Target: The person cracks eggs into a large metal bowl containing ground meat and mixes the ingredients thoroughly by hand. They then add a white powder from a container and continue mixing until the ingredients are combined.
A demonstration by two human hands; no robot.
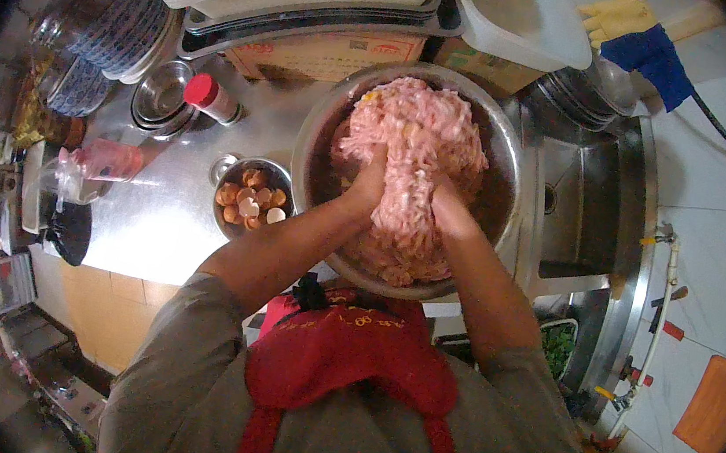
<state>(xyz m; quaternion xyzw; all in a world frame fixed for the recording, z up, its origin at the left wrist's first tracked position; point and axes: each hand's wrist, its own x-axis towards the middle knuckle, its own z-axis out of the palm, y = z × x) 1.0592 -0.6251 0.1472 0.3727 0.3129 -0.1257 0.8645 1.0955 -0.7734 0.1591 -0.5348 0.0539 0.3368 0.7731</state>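
Observation:
A large steel bowl [511,176] holds a heap of pink minced meat [421,113], with a small yellow patch near its top left. My left hand [373,178] is pressed into the left side of the meat, and its fingers are buried from sight. On the other side, my right hand [449,199] is likewise sunk in the mince up to about the knuckles. A thick ridge of meat stands between both hands. Left of the large bowl, a small steel bowl [224,225] contains several brown eggshells [250,198].
A red-capped jar [217,102], nested steel bowls [164,96] and a pink bottle [111,160] stand on the steel counter [158,218] to the left. Cardboard boxes [328,57] with trays on them border the back. A steel sink [580,209] lies right.

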